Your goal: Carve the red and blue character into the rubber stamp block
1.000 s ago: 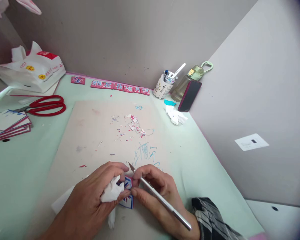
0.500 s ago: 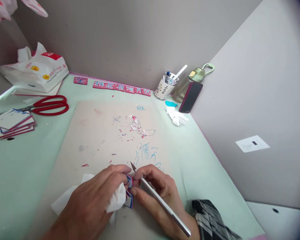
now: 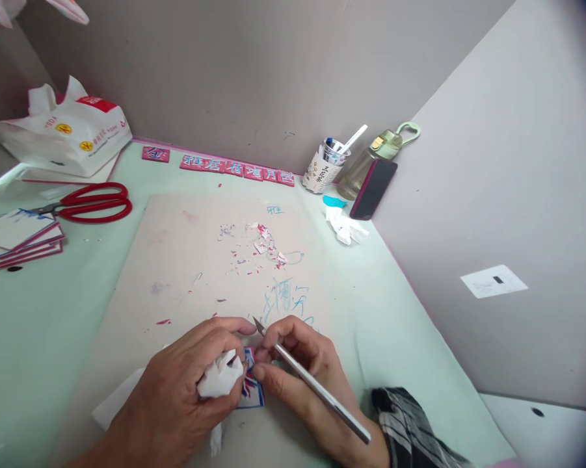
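Note:
My left hand (image 3: 185,383) is closed around a crumpled white tissue (image 3: 220,376), its fingertips beside a small card (image 3: 252,395) with blue, red and white markings. My right hand (image 3: 312,383) is closed on a silver craft knife (image 3: 317,387), whose blade points up and away from me. The right thumb and fingers also touch the card's right edge. Much of the card is hidden by both hands. Beneath it lies a beige board (image 3: 170,260) with blue pen writing and scattered red and white shavings (image 3: 261,246).
Red-handled scissors (image 3: 97,211) and a stack of cards (image 3: 22,237) lie on the left. Behind are a white plastic bag (image 3: 78,133) and a row of pink lettered tiles (image 3: 237,169). A pen cup (image 3: 322,169), bottle (image 3: 363,166), phone (image 3: 373,188) and tissue (image 3: 344,225) stand or lie at back right.
The tissue has shifted within my left hand, and more of the card's lower part shows. My right hand keeps the knife in nearly the same pose. The view has turned slightly.

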`<state>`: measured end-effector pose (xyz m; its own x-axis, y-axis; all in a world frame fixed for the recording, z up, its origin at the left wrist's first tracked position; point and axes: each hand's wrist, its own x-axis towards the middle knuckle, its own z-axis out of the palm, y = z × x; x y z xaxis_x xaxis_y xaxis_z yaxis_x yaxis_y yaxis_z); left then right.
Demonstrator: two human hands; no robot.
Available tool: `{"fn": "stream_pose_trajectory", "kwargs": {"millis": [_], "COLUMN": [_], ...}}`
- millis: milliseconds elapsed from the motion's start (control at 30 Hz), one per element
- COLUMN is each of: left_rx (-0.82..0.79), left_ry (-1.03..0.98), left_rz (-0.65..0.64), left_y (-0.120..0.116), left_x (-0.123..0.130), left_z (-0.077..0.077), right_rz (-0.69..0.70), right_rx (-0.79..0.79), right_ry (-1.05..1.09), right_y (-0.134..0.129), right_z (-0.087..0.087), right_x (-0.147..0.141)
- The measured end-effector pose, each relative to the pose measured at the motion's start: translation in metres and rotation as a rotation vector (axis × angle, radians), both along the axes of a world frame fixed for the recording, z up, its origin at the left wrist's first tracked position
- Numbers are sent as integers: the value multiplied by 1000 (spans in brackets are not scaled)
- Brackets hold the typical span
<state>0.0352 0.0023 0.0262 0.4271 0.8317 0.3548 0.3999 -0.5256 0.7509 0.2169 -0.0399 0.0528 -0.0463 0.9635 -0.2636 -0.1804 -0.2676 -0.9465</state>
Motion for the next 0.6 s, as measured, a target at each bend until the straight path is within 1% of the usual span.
{"fn": "stream_pose_trajectory", "kwargs": {"millis": [133, 333, 433, 533, 600], "left_rx": [-55, -143, -218, -303, -356], "left_ry": [10, -19, -28, -43, -43], "left_rz": [4, 4, 37, 104, 163], "left_y": [1, 0, -3, -4, -2], "left_x": [1, 3, -1, -12, -21], "left_z": [2, 5, 2, -4, -7], "right_rz": [-28, -34, -45, -118, -157], "right_rx": [1, 41, 127, 242, 233], "right_ry": [19, -21, -162, -359, -374], "right_y": [0, -5, -8, -8, -6], "right_z": [-1, -1, -5, -11, -12], "right_x": [-1, -1, 1, 5, 8]}}
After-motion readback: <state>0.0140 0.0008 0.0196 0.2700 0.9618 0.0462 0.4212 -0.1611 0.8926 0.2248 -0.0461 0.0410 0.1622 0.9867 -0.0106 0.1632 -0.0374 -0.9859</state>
